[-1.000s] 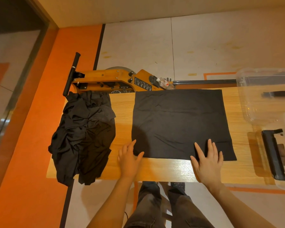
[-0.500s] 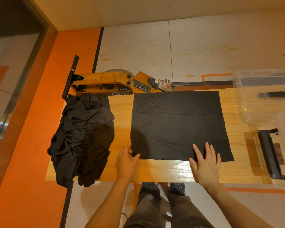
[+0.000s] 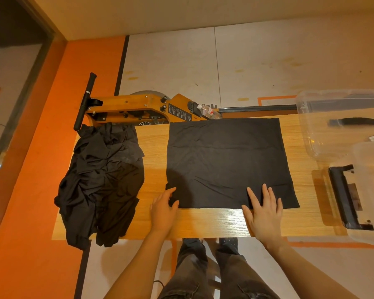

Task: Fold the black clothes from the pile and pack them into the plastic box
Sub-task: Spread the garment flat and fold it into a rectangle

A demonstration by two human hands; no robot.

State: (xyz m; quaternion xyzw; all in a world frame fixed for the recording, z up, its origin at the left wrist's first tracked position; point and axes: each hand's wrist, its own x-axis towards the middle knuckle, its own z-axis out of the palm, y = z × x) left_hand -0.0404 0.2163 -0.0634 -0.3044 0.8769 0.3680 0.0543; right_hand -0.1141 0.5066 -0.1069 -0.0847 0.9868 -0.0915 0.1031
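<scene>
The half-folded black garment lies flat mid-counter — and now the left hand has curled in, pinching its near-left corner, where a second ago it lay flat; the right hand presses spread on the near edge. Next fold looks imminent — pile waits left, plastic box right.

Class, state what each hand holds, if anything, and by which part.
The left hand pinches the garment at its near left corner. The right hand holds nothing; it lies flat on the near edge.

On tabletop: clothes pile at 9 o'clock, flat garment centre, plastic box at 2 o'clock, lid at 3 o'clock.
</scene>
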